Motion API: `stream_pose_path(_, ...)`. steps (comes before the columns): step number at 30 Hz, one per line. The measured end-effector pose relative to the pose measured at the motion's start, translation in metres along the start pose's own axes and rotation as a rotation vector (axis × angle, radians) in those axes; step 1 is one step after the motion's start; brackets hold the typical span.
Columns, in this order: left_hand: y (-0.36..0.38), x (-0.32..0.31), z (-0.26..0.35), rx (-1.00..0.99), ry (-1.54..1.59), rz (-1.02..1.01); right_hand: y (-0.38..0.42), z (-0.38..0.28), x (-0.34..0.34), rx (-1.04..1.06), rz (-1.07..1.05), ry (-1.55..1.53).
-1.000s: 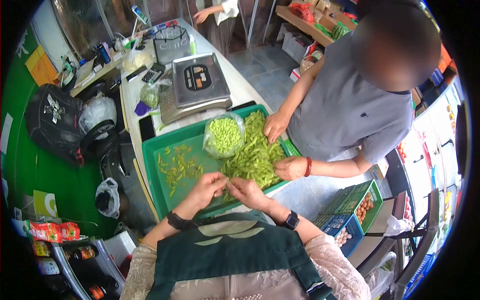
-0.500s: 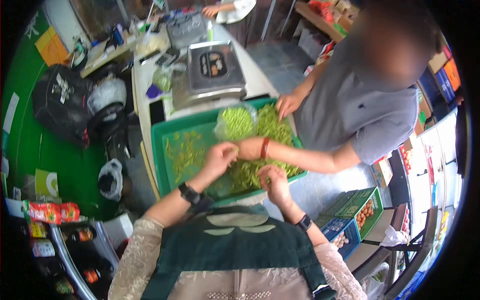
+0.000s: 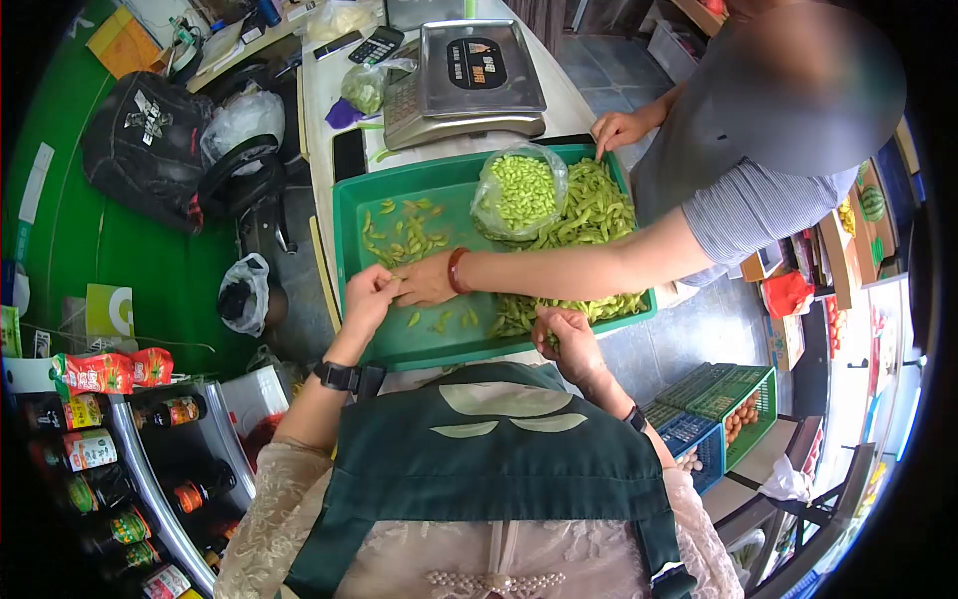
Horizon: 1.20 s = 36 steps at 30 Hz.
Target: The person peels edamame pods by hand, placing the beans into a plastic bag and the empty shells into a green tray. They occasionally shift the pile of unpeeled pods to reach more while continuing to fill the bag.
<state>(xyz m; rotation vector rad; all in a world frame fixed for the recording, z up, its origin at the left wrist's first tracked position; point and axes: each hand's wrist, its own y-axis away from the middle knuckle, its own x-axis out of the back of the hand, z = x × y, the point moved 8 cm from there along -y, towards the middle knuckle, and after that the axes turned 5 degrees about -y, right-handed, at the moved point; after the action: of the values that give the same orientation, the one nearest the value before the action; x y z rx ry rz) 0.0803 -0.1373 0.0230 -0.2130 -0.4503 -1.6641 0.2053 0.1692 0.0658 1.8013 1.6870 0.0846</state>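
Observation:
A green plastic tray (image 3: 356, 213) lies in front of me, with a heap of green soybean pods (image 3: 600, 205) along its right side. In the tray stands a clear bag of shelled green beans (image 3: 526, 190). Scattered pods (image 3: 409, 238) lie at the tray's left. My left hand (image 3: 370, 294), at the left front of the tray, has its fingertips pinched together, touching or nearly touching a co-worker's hand (image 3: 427, 279); what it pinches is hidden. My right hand (image 3: 567, 341) is closed at the tray's front edge, with green soybean pods in its fingers.
The co-worker stands at the right, one forearm (image 3: 579, 270) stretched across the tray and the other hand (image 3: 619, 130) at its back right corner. Behind the tray are a metal scale (image 3: 479, 75), a phone (image 3: 349, 155) and a calculator (image 3: 377, 45). Crates (image 3: 743, 394) stand lower right.
My view has tilted down. My left hand and the co-worker's braceleted hand have moved left across the tray. The co-worker's other hand has left the pod heap for the tray's corner.

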Motion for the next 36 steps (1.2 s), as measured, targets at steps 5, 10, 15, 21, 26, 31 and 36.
stream_pose_path(5,0.048,0.027,0.031,-0.051,-0.279,0.177,0.005,0.006,0.0,0.0,0.003,0.056)
stream_pose_path(10,0.066,0.009,0.027,-0.091,-0.315,-0.086,0.007,0.008,-0.01,-0.036,-0.066,0.16)
stream_pose_path(15,0.07,-0.026,0.029,-0.096,-0.413,-0.421,0.01,0.004,-0.024,0.003,-0.1,0.255)
stream_pose_path(21,0.057,-0.082,0.032,-0.238,-0.546,-0.486,0.014,0.006,-0.02,0.011,-0.138,0.304)
stream_pose_path(26,0.054,-0.122,0.071,-0.292,-0.123,-0.552,0.018,0.01,-0.016,-0.015,-0.128,0.316)
stream_pose_path(31,0.039,-0.139,0.046,-0.646,-0.641,-0.444,0.019,0.014,-0.01,-0.01,-0.097,0.31)
stream_pose_path(36,0.029,-0.155,0.024,-0.62,-0.715,-0.575,0.02,0.01,-0.016,-0.015,-0.111,0.32)
